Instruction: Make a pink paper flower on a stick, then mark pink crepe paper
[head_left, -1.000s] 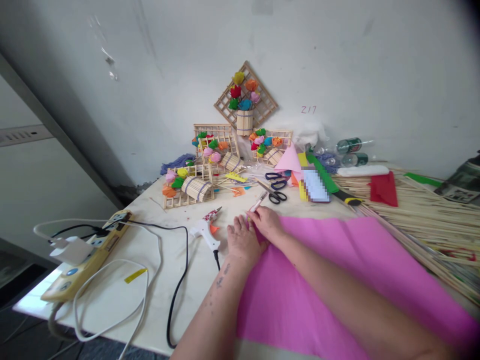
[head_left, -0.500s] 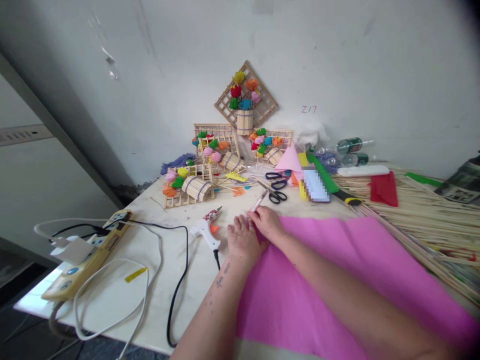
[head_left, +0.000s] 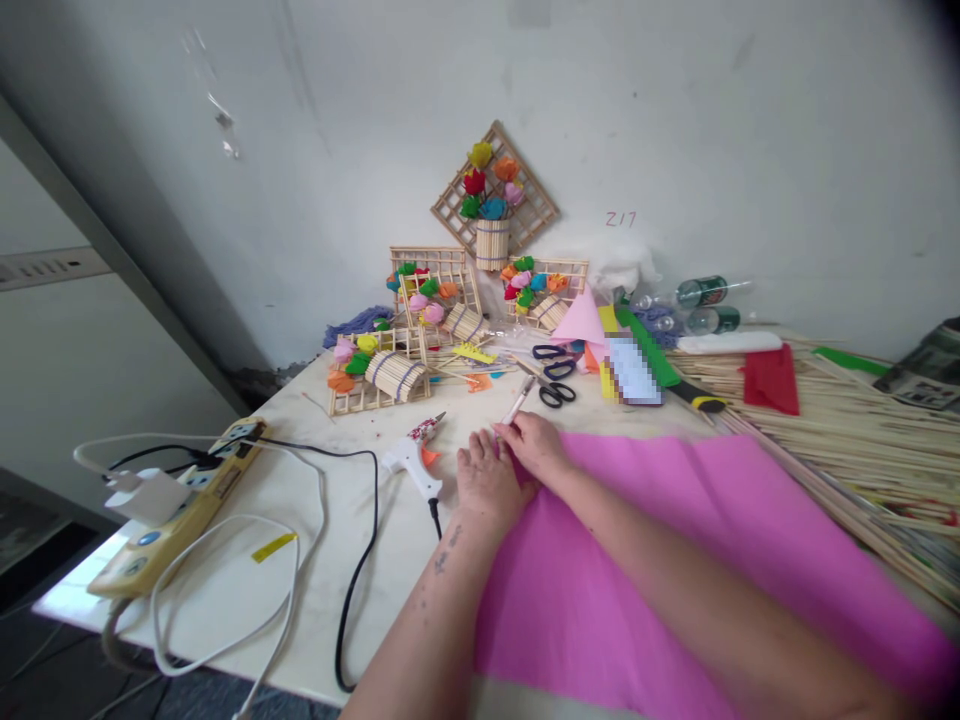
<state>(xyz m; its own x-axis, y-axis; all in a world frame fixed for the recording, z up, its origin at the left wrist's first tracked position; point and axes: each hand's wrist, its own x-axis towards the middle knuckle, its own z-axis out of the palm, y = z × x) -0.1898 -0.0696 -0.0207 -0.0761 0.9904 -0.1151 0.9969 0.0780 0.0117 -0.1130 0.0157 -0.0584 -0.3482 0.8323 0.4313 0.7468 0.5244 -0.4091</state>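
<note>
A large sheet of pink paper [head_left: 645, 560] lies across the near side of the table. My left hand [head_left: 487, 480] presses flat on its far left corner, fingers stretched forward. Close beside it, my right hand [head_left: 536, 447] is closed around a slim white pen [head_left: 519, 399], held at a slant with its upper end pointing away from me. The pen's lower tip is hidden by the fingers. To the left of my left hand rests a white glue gun [head_left: 415, 462], its nozzle pointing away. Black-handled scissors [head_left: 556, 395] lie beyond my right hand.
Several stick lattices with paper flowers [head_left: 394, 375] stand at the back, against the wall. A power strip [head_left: 172, 520] with loose cables occupies the left. Many thin sticks [head_left: 847, 440] cover the right side, near a green-bladed tool [head_left: 649, 345], red paper [head_left: 772, 380] and plastic bottles [head_left: 701, 291].
The view has shifted very slightly. Both hands, the pen and the pink paper show no clear movement.
</note>
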